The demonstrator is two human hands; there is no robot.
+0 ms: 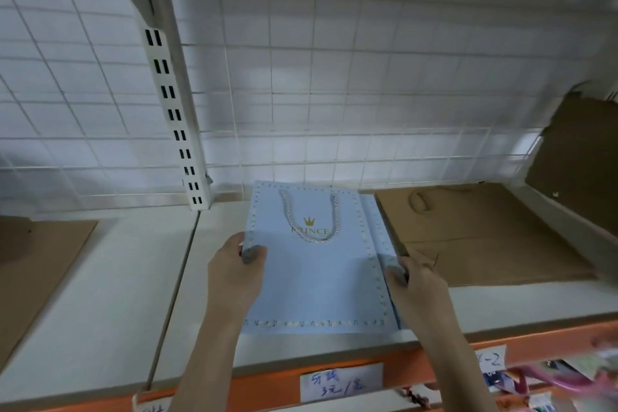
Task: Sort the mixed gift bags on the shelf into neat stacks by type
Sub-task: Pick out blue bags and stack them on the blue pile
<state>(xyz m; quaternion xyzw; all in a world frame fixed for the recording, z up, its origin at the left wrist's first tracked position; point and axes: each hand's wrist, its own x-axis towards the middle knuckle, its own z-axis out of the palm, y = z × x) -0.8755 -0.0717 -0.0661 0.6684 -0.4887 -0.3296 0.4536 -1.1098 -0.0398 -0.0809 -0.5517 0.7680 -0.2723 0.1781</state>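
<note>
Head view, white shelf (pixel 100 278) backed by wire grid (pixel 334 77), blue bag (pixel 314 281) pinched by left hand (pixel 234 274) and right hand (pixel 418 284), brown bags (pixel 485 237) laid beside, orange edge (pixel 267 388) labelled.

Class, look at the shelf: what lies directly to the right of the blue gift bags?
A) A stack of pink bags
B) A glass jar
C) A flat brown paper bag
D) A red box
C: a flat brown paper bag lies on the shelf right beside the blue gift bags.
</note>
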